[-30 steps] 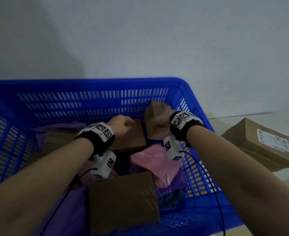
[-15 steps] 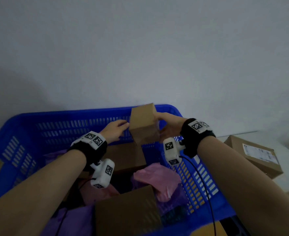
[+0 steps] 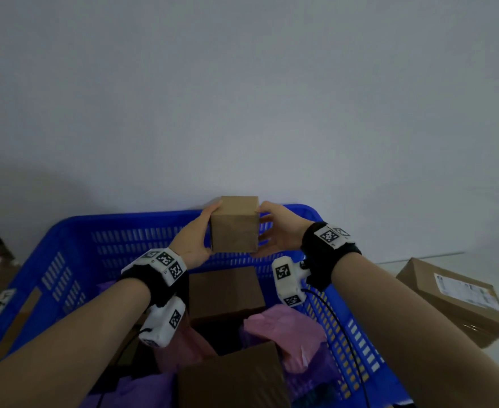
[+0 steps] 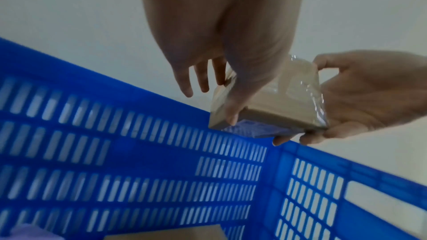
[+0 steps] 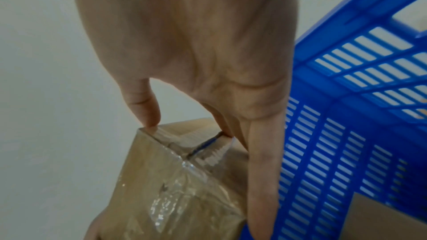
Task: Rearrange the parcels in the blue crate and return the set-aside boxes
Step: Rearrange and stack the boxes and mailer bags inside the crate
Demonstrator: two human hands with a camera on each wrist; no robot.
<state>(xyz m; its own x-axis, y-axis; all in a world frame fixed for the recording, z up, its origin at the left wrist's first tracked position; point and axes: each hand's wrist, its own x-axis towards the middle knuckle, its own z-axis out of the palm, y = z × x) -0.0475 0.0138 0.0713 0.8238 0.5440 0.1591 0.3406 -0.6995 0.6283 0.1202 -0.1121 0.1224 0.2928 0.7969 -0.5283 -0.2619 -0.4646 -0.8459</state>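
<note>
- Head view: the left hand (image 3: pixel 194 242) and right hand (image 3: pixel 280 231) hold a small brown cardboard box (image 3: pixel 234 224) between them above the far rim of the blue slotted plastic crate (image 3: pixel 74 260).
- Left wrist view: the thumb lies along the box's near face.
- Right wrist view: fingertips (image 5: pixel 148 116) press the taped top edge.

No readable text; blurred print on the cardboard box (image 3: pixel 460 301) label, square-patterned markers on the wristbands (image 3: pixel 166 265).

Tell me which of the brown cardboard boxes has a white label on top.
The large box lying outside the blue crate, to its right. No label shows on the small box held in both hands or on the two boxes inside the crate.
</note>
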